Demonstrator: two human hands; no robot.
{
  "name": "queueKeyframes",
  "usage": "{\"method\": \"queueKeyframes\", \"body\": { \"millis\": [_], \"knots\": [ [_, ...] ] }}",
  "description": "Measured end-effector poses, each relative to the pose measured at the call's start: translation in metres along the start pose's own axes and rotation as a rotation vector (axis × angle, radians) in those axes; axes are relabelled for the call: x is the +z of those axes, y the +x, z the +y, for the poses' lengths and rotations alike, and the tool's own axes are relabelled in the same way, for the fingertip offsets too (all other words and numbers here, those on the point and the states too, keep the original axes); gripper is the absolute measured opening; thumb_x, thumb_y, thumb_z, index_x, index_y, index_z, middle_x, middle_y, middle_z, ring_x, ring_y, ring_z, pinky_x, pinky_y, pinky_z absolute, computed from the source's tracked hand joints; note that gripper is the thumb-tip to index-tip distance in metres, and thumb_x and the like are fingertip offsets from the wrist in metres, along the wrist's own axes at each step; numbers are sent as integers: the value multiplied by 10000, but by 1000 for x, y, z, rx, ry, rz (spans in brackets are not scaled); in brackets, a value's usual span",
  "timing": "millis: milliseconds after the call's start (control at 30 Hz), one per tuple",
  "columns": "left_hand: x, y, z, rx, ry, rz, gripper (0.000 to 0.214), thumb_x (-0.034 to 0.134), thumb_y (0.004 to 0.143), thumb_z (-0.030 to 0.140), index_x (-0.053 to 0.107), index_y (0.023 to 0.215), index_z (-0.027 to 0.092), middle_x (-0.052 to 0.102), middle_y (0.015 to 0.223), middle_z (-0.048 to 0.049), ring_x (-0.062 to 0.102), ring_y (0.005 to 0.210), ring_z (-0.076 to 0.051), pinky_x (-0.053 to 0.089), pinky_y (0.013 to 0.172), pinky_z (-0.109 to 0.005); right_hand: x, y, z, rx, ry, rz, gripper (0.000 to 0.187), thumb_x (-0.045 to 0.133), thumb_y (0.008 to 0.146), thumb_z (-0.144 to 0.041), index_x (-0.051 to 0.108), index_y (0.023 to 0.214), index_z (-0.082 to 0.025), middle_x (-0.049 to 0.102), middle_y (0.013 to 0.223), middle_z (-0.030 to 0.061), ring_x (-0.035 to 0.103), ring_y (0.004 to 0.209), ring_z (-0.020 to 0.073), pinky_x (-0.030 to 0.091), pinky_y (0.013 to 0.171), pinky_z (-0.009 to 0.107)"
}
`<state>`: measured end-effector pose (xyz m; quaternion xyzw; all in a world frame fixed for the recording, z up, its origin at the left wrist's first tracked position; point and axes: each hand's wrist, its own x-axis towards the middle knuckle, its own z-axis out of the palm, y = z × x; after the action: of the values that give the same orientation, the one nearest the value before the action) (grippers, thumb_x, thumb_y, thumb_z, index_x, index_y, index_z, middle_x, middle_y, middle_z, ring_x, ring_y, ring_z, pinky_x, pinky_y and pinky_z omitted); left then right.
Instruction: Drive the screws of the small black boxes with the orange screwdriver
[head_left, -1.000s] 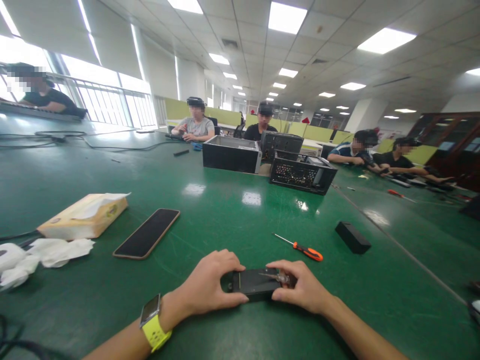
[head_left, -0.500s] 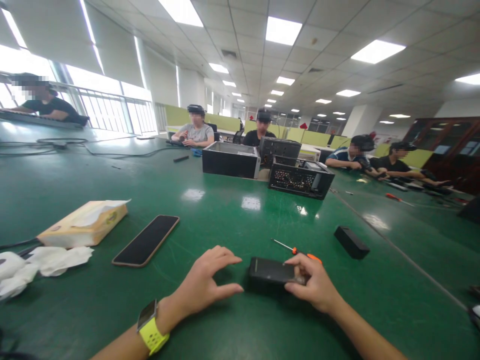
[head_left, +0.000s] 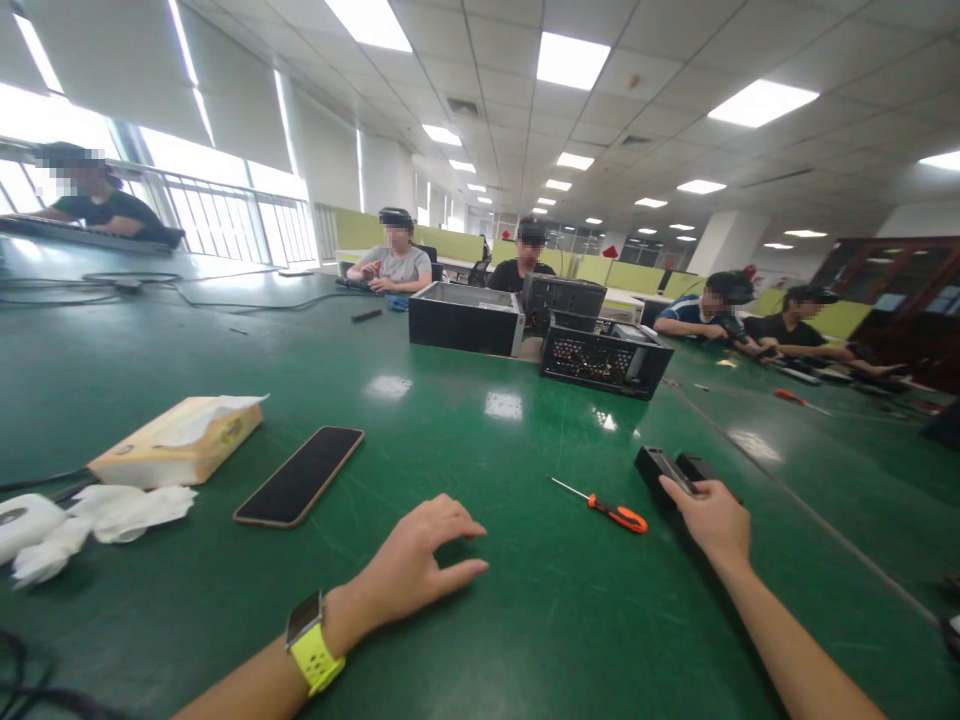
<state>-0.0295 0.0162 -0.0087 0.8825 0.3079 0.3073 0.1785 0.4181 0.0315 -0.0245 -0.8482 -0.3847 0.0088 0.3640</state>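
My right hand point(head_left: 716, 525) grips a black rectangular box point(head_left: 654, 468) at the right, with the thumb along its near side. Just beyond that box, a second black box point(head_left: 697, 468) lies on the green table, partly hidden by the hand and the held one. I cannot tell whether the two boxes touch. My left hand point(head_left: 424, 550) rests low over the table with nothing in it, thumb and fingers apart; a watch with a yellow strap point(head_left: 315, 660) is on its wrist. Between the hands lies an orange-handled screwdriver point(head_left: 616, 512), its shaft pointing up and left.
A smartphone point(head_left: 300, 478) lies left of my left hand, near a tissue pack point(head_left: 180, 440) and crumpled tissues point(head_left: 135, 512). Open computer cases point(head_left: 465, 328) stand farther back. Cables point(head_left: 127, 285) cross the far left. Several people sit around the table.
My right hand has carried the black box from the middle to the right, beside the other box. The screwdriver handle is now uncovered. My left hand has stayed nearly in place.
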Motion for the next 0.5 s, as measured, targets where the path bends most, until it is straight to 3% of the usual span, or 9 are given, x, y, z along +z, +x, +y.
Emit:
{"method": "queueKeyframes", "body": {
  "millis": [167, 233, 300, 400, 500],
  "knots": [
    [-1, 0, 1, -8, -5, -9, 239, 695, 859, 334, 686, 1055, 199, 694, 989, -68, 612, 917, -228, 508, 836, -368, -3, 1, -2, -1, -73, -18, 780, 572, 627, -812, 647, 1082, -183, 736, 859, 170, 667, 789, 369, 477, 649, 424],
    [-1, 0, 2, -12, 0, -6, 238, 689, 863, 335, 686, 1057, 197, 695, 987, -71, 611, 918, -230, 505, 842, -373, -8, 2, 0, -19, -82, -18, 711, 506, 697, -795, 674, 1027, -189, 736, 875, 177, 667, 786, 356, 470, 648, 409],
    [-2, 0, 3, -15, 6, -6, 233, 687, 865, 336, 689, 1049, 195, 697, 980, -73, 611, 914, -233, 501, 843, -378, -10, 1, 3, -55, -75, -55, 600, 445, 773, -738, 710, 839, -204, 739, 811, 156, 671, 753, 333, 464, 636, 389],
    [-2, 0, 3, -19, 10, -16, 218, 688, 864, 334, 696, 1033, 196, 701, 968, -70, 613, 902, -232, 495, 840, -378, -5, -2, 7, -120, -26, -157, 577, 411, 828, -659, 711, 643, -203, 728, 680, 124, 682, 684, 299, 480, 627, 369],
    [-1, 0, 3, -22, 13, -27, 206, 688, 865, 323, 698, 1029, 199, 705, 964, -64, 615, 898, -228, 488, 840, -373, 5, -7, 7, -204, 65, -253, 595, 388, 861, -622, 775, 790, -177, 766, 814, 121, 712, 770, 277, 519, 614, 331]
  ]
}}
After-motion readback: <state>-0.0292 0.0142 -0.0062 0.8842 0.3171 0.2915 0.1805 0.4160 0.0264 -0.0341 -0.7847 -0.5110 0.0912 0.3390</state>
